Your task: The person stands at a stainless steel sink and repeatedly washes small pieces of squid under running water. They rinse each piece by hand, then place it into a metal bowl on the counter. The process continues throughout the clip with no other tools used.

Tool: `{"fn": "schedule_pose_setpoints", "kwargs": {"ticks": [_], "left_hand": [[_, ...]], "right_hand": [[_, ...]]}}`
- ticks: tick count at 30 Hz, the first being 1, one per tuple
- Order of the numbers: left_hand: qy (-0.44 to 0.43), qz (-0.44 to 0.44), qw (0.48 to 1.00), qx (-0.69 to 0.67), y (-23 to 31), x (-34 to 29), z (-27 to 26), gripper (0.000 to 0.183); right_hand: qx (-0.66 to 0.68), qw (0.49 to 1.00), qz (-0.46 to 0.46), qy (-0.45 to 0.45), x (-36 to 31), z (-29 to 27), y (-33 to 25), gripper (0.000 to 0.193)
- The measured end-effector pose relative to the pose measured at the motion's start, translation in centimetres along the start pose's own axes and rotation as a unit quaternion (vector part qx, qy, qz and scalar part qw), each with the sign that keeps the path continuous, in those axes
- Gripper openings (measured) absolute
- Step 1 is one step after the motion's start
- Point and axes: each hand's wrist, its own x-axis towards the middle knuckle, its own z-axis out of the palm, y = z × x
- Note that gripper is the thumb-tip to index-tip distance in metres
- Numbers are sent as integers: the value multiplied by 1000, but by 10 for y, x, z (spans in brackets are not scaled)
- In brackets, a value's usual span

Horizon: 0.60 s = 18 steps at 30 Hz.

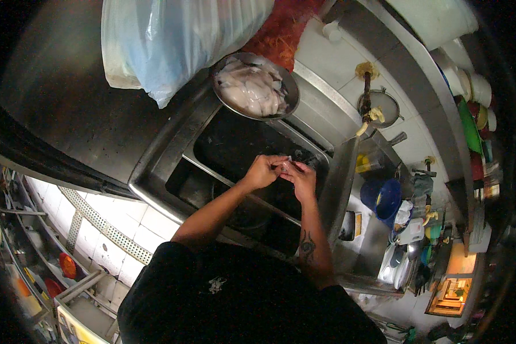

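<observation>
Over the dark sink basin (235, 135), my left hand (262, 172) and my right hand (301, 179) meet with bent fingers. Between their fingertips is a small pale, shiny piece (288, 163), partly hidden by the fingers; its kind is too small to tell. Beyond my hands, a round metal bowl (296, 94) rests at the far rim of the sink. It is heaped with pale pinkish-white, wet-looking flesh (251, 89) that resembles squid.
A large whitish-blue plastic bag (172, 40) stands on the metal counter (69, 97) at the far left. Behind the bowl lies a red mesh sack (281, 31). To the right are a tap pipe (367, 92), a hanging strainer (393, 108), a blue tub (380, 200) and a sink partition (337, 178).
</observation>
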Motion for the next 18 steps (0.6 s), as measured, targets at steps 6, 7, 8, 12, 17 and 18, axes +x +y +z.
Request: {"fn": "schedule_pose_setpoints", "kwargs": {"ticks": [6,7,8,12,17,18], "left_hand": [[-6,46,998,33,0,2,-7,27],[-16,42,999,14,5,3,-9,27],[-31,-7,999,-25,9,3,-11,25],[-61,-125,985,-102,2,2,-15,18],[-93,-67,992,-44,-2,-2,-15,11],[-98,-79,991,-44,-1,-3,-15,11]], "right_hand": [[-25,999,-1,-27,1,0,-5,21],[-30,999,5,-34,0,-1,-7,20],[-34,999,11,-41,0,-3,-8,19],[-77,996,-5,-53,2,-8,2,17],[-245,962,-60,-104,-2,-9,-7,16],[-253,961,-50,-96,-3,-9,-6,17]]}}
